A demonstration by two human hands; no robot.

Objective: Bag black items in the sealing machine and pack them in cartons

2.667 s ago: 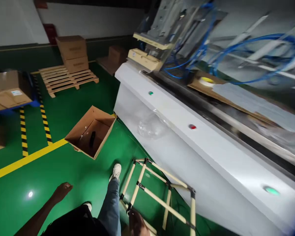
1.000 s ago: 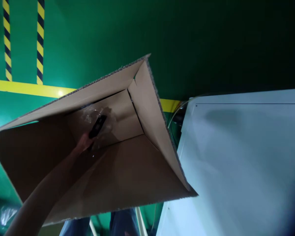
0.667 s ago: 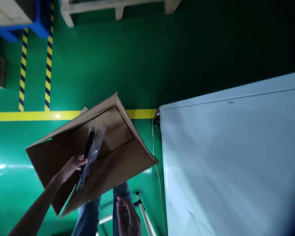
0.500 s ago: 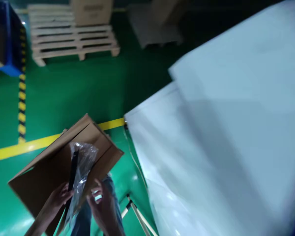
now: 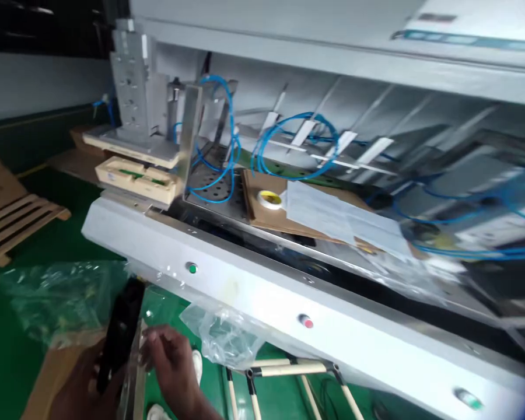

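So at this point you had the black part (image 5: 120, 329) in your left hand (image 5: 76, 388), down near the bottom-left corner of the view, below the left end of the machine's front panel (image 5: 254, 291). Its long axis ran nearly upright, tipped a bit right at the top, with the top end just under the panel's lower edge. Your left hand looked clenched round the lower end. It was dark and blurry down there though, so how the fingers wrapped it was hard to make out.

The clear bag (image 5: 48, 297) was bunched off to the left of the part, above the cardboard box (image 5: 48, 370). Whether the part was inside the film or just against it, I couldn't say.

Your right hand (image 5: 170, 364) sat just right of the part, fingers (image 5: 151, 344) half curled and pointing left at it. The tips were at the film beside the part, but I couldn't tell if they were pinching or only touching.

A second wad of plastic (image 5: 223, 338) hung off the panel's lower edge, between the green button (image 5: 192, 268) and the red button (image 5: 305, 321). Both wrists were cut off by the bottom edge.
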